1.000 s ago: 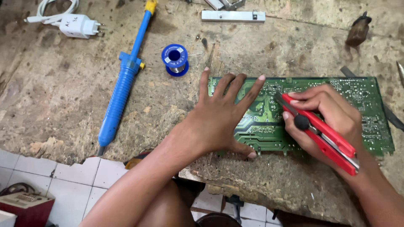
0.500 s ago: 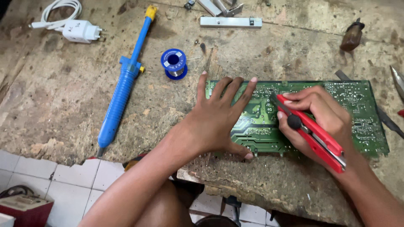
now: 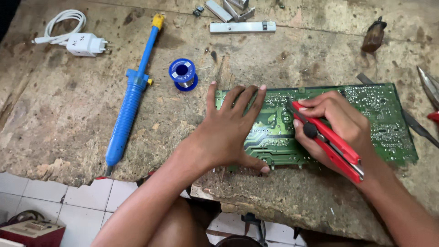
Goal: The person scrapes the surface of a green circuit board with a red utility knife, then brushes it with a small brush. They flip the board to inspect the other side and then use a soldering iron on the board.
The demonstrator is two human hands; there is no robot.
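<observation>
Pressing flat and open on the green circuit board [image 3: 279, 132], left hand [image 3: 228, 132] with fingers spread; right hand [image 3: 336, 126] closed around a red utility knife [image 3: 327, 139], tip on the board, near the worn workbench [image 3: 55, 119] front edge, right of blue solder spool [image 3: 183, 73].

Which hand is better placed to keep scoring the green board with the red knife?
Right. The right hand already grips the red utility knife, its tip on the green circuit board. The left hand lies flat, pinning the board.
</observation>
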